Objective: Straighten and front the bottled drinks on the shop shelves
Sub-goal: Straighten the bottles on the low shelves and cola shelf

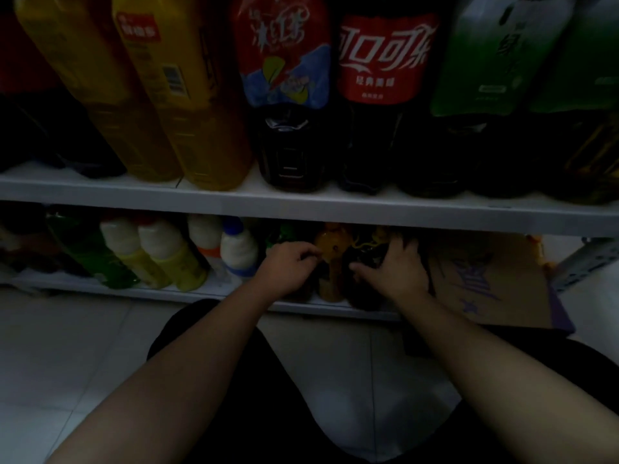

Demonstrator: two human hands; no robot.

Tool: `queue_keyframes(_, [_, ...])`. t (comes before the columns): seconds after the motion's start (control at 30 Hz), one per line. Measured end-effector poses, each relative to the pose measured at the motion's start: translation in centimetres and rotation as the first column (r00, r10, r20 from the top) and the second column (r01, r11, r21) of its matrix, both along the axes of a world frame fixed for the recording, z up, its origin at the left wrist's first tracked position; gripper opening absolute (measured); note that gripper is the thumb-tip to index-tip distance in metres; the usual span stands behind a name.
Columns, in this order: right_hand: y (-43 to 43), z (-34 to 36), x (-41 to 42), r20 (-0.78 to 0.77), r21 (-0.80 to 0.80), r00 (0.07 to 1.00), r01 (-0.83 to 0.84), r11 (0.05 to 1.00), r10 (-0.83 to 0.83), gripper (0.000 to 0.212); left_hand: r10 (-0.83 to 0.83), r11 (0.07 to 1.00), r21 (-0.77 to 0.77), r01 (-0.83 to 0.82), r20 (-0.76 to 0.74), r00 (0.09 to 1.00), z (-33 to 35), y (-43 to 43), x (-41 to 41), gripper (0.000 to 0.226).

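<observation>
On the dim bottom shelf (214,289) stand small bottles. An orange bottle (331,262) is between my two hands. My left hand (289,267) has its fingers curled against that bottle's left side. My right hand (393,267) grips a dark bottle (366,259) just right of the orange one, fingers spread over its top. Left of my hands stand a white bottle with a blue cap (238,249), two yellow-labelled white bottles (160,256) and a green bottle (83,249). The bottles behind my hands are hidden in shadow.
The upper shelf (301,204) carries large bottles: yellow ones (187,95), an iced tea bottle (284,88), a cola bottle (385,88) and green-labelled ones (485,78). A cardboard box (485,279) sits right of my right hand. Pale floor tiles (67,356) lie below.
</observation>
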State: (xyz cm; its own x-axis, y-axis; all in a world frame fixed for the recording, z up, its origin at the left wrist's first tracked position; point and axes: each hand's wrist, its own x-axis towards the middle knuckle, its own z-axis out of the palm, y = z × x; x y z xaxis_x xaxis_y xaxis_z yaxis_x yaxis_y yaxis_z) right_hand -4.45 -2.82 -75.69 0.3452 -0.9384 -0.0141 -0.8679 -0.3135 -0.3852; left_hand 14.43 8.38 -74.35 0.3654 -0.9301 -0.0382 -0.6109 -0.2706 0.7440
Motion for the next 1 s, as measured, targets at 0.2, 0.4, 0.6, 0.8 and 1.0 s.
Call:
queue_keyframes(0.2, [-3.6,-0.7,1.7,-0.085,0.072,0.996,0.001,0.997,0.006,0.076,0.102,0.993,0.086,-0.085,-0.217,0.971,-2.2,-0.2,0.1,0.033])
queue_keyframes(0.4, [-6.9,1.0,-0.2,-0.117,0.317,0.96,-0.208,0.925,0.256,0.054,0.102,0.992,0.107,-0.073,-0.296,0.95,-2.9,-0.3,0.6,0.017])
queue_keyframes(0.6, [-8.6,1.7,-1.5,-0.049,0.503,0.942,-0.263,0.824,0.331,0.062,0.124,0.985,0.15,-0.085,-0.277,0.953,-4.8,0.8,1.3,0.021])
queue_keyframes(0.8, [-7.4,0.3,-0.1,0.181,0.403,0.984,-0.069,0.913,-0.006,0.085,0.044,0.983,0.181,-0.041,-0.011,0.999,-5.5,1.0,2.2,0.024])
queue_keyframes(1.0, [-9.0,0.2,-0.5,0.132,0.459,0.987,-0.143,0.877,0.092,0.055,0.151,0.978,0.152,-0.143,-0.039,0.988,-6.1,0.7,3.5,0.018])
